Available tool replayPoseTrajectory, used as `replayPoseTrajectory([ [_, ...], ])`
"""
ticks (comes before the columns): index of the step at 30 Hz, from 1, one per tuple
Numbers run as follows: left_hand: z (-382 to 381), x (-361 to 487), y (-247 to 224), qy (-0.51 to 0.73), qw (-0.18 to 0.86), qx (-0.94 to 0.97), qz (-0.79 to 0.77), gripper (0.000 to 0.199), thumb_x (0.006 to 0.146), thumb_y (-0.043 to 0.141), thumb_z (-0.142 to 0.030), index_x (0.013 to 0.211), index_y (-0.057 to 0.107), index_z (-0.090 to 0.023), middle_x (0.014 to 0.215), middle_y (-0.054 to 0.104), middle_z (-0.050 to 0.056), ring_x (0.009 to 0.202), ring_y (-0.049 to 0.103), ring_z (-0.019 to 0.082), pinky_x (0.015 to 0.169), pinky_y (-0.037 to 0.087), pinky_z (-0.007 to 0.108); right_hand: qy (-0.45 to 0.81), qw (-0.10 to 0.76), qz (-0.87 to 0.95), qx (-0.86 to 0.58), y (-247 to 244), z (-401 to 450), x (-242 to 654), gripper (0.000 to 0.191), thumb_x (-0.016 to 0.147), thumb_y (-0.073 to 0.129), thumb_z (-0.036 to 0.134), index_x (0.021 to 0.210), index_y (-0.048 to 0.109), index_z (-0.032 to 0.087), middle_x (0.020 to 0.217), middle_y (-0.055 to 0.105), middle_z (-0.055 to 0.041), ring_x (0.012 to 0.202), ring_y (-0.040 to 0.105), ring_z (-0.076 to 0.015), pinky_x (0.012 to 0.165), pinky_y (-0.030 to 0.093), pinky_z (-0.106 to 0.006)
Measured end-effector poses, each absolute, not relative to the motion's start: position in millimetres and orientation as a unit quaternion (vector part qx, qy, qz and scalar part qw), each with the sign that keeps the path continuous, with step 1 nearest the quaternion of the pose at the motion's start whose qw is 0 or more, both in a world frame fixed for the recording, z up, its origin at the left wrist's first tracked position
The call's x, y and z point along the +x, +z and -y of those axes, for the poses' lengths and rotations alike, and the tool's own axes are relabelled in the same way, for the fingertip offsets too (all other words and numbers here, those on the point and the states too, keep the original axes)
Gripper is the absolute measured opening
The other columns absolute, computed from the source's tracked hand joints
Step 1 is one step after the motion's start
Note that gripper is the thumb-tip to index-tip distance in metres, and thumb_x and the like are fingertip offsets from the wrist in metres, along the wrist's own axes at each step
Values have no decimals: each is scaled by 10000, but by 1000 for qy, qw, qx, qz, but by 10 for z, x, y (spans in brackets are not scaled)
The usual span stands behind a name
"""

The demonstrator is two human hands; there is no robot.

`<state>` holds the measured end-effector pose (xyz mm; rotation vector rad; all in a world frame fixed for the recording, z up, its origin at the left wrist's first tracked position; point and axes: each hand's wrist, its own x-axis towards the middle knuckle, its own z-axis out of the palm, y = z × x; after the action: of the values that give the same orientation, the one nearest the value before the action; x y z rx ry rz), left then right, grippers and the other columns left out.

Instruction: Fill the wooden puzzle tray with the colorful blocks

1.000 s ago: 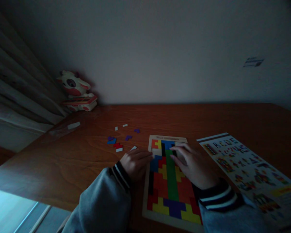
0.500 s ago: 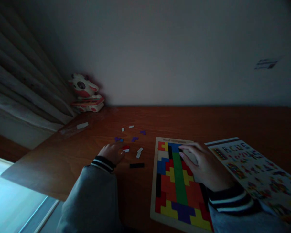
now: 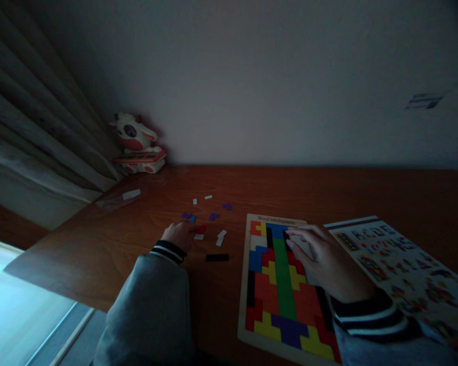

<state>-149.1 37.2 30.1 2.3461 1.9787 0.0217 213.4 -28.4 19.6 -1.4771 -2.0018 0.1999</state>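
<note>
My left hand [image 3: 178,236] is over the table at the left, its fingers closed on a red puzzle piece [image 3: 199,229] that sits tilted above a white piece [image 3: 199,237]. My right hand [image 3: 324,259] reaches over the wooden puzzle board [image 3: 243,305]. Its thumb and fingertips pinch at a black puzzle piece [image 3: 286,236] near the board's upper right; the hand hides part of that side. Colored pieces fill much of the board, with a long green strip [image 3: 284,279] down the middle.
Loose purple pieces [image 3: 214,216], a blue one [image 3: 193,219], white ones [image 3: 221,237] and a black bar [image 3: 217,257] lie left of the board. A printed pattern sheet [image 3: 404,264] rests at the right. A cow-shaped toy [image 3: 137,145] stands at the back left.
The red piece has tilted up in my left hand's fingers, where it lay lower before. My right hand has stayed at the board's upper right. The whole view has shifted slightly.
</note>
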Motion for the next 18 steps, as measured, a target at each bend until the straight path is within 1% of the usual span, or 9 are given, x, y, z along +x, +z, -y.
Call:
replayPoseTrajectory([
  [2, -385, -1534, 268, 2, 25, 786, -618, 382, 854, 512, -125, 1134, 723, -277, 1132, 712, 67, 1082, 659, 250, 962, 520, 383, 77, 318, 762, -559, 194, 279, 2137, 243, 967, 480, 389, 1076, 638, 240, 1093, 642, -75, 1018, 652, -241, 909, 530, -450],
  [5, -400, -1567, 192, 14, 13, 816, -578, 402, 825, 510, -92, 1130, 723, -242, 1136, 705, 87, 1073, 655, 247, 983, 513, 380, 73, 319, 766, -554, 193, 269, 2139, 233, 968, 477, 373, 1073, 636, 239, 1089, 645, -80, 1015, 657, -241, 901, 535, -447],
  [8, -407, -1543, 136, 46, 1, 832, -553, 437, 829, 479, -67, 1176, 700, -214, 1233, 680, 95, 1137, 633, 242, 1039, 485, 386, 67, 316, 769, -552, 193, 265, 2132, 229, 968, 479, 369, 1074, 636, 241, 1087, 647, -79, 1011, 660, -239, 892, 539, -441],
  [10, -405, -1511, 137, 47, 7, 836, -546, 453, 846, 460, -57, 1202, 687, -221, 1263, 676, 82, 1155, 632, 227, 1054, 477, 378, 64, 318, 770, -549, 194, 268, 2124, 229, 968, 478, 368, 1069, 637, 238, 1085, 648, -78, 1006, 662, -235, 888, 541, -433],
  [14, -384, -1472, 209, 8, 34, 815, -578, 386, 903, 467, -104, 1167, 710, -246, 1201, 715, 60, 1127, 659, 233, 997, 517, 370, 58, 313, 773, -548, 197, 272, 2115, 229, 965, 482, 363, 1056, 646, 232, 1078, 658, -73, 998, 668, -238, 887, 541, -439],
  [18, -365, -1461, 260, 13, 29, 795, -605, 311, 911, 511, -162, 1104, 732, -265, 1122, 743, 44, 1041, 697, 234, 917, 558, 349, 57, 315, 772, -550, 203, 265, 2109, 231, 961, 489, 362, 1050, 656, 230, 1077, 666, -72, 992, 676, -235, 879, 546, -429],
])
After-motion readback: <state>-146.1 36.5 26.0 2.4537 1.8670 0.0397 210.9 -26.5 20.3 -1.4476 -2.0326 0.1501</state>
